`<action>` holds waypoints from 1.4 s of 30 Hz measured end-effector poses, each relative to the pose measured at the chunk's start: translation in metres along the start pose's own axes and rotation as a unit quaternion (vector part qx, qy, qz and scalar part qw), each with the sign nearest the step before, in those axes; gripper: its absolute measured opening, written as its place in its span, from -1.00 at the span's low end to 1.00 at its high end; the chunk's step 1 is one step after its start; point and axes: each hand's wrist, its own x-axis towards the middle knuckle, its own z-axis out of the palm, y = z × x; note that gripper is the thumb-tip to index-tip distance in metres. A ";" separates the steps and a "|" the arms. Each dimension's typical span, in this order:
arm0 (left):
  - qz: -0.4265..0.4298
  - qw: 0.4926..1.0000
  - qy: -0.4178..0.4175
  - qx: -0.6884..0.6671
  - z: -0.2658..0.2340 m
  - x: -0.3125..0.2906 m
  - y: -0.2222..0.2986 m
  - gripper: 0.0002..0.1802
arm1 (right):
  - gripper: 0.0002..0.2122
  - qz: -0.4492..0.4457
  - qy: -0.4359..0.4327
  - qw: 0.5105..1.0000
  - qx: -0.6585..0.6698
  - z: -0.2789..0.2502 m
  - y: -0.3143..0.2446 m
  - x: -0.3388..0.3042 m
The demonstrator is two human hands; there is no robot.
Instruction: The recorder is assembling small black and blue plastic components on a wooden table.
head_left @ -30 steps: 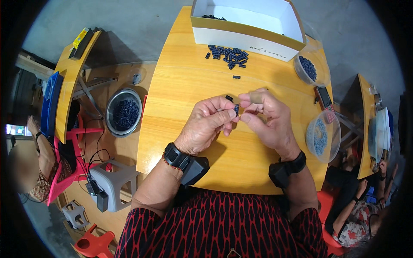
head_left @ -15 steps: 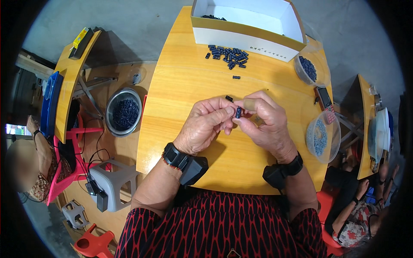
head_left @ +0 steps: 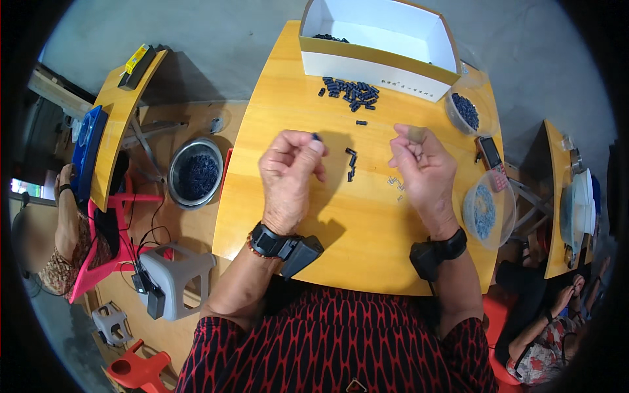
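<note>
My left hand (head_left: 287,180) is closed, with a small black cylindrical part (head_left: 316,137) pinched between thumb and forefinger. Apart from it, at the right, my right hand (head_left: 426,170) hovers with its fingers curled in; whatever it may hold is hidden. On the table between them lies a short crooked row of black parts (head_left: 351,162). Tiny pale pieces (head_left: 395,183) are scattered just left of my right hand. Farther away sits one lone black part (head_left: 362,123), and beyond it a loose pile of black parts (head_left: 354,92).
A white box with a gold rim (head_left: 373,63) stands at the far edge. Along the right are a bowl of dark parts (head_left: 458,128), a mobile phone (head_left: 491,154) and a bowl of pale pieces (head_left: 466,229). A steel basin (head_left: 175,177) and stools stand at left. Other people sit at both sides.
My hands have moved apart from each other. The black part I had at my fingertips between both hands is no longer there; the row of black parts and the pale pieces are now uncovered.
</note>
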 end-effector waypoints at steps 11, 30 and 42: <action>0.131 0.947 0.240 0.167 -0.127 -0.042 0.053 -0.89 | -0.90 -0.161 -0.220 0.940 -0.203 0.010 -0.011 -0.007; -0.239 0.894 0.242 0.291 -0.284 -0.119 -0.039 -0.70 | -0.88 -0.126 -0.145 0.969 -0.154 -0.001 0.003 -0.005; 0.123 0.932 0.136 0.312 -0.125 -0.044 0.049 -0.85 | -0.91 -0.094 -0.080 0.978 -0.170 -0.048 0.017 0.013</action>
